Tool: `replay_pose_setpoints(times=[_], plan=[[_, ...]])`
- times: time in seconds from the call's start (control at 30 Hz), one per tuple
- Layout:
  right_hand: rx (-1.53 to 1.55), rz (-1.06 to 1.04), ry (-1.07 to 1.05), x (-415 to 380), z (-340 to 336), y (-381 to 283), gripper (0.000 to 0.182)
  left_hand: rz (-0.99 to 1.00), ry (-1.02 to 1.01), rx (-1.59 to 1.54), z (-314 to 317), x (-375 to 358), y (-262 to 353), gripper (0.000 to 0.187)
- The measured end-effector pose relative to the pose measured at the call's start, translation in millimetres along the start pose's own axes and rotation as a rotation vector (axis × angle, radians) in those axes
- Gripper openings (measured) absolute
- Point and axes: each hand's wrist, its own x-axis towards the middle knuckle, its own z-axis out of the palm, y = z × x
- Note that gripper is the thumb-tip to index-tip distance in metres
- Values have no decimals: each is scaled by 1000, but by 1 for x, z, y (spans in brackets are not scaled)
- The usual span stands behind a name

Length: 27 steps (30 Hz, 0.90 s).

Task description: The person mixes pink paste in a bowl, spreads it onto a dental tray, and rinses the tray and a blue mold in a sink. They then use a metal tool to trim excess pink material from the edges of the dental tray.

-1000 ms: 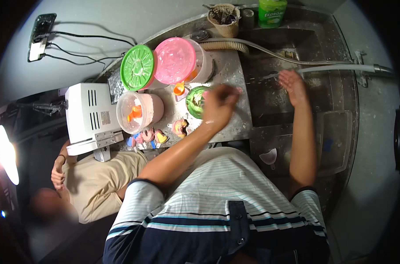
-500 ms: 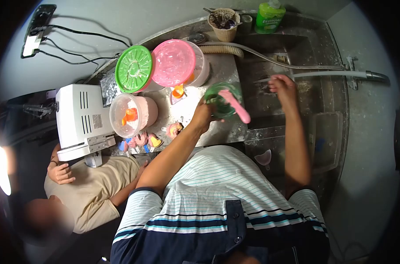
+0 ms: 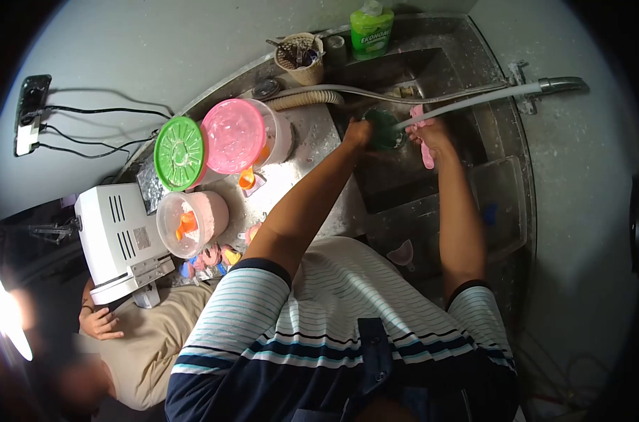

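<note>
Over the sink, my left hand (image 3: 359, 133) grips the rim of a green mixing bowl (image 3: 384, 131). My right hand (image 3: 435, 135) is closed around a pink spatula (image 3: 428, 156), just right of the bowl. From the metal tap (image 3: 563, 84), a whitish stream of water (image 3: 467, 104) slants down to the bowl's right side. Part of the spatula is covered by my right fingers.
Left on the steel counter (image 3: 307, 167) stand tubs with a pink lid (image 3: 233, 136) and a green lid (image 3: 179, 153), and an open tub of pink powder (image 3: 210, 214). Beyond are a white machine (image 3: 119, 235) and another person (image 3: 147, 337). A green soap bottle (image 3: 371, 32) stands behind the sink (image 3: 397, 190).
The bowl has moved right from the counter to over the sink in my left hand. The spatula, earlier resting in the bowl, is now in my right hand. The view has shifted.
</note>
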Motion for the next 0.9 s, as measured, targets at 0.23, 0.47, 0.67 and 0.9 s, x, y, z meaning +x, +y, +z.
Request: replay_pose_setpoints(times=[0.23, 0.47, 0.67, 0.9], plan=[[256, 196, -32, 19, 11, 1, 43, 292, -110, 451, -51, 118, -98, 40], [168, 410, -15, 35, 28, 23, 54, 401, -168, 733, -59, 118, -102, 25], [412, 231, -179, 29, 26, 37, 24, 1150, -274, 1582, -53, 89, -74, 27], [631, 146, -187, 8, 28, 32, 39, 820, -174, 786, -68, 120, -98, 58]])
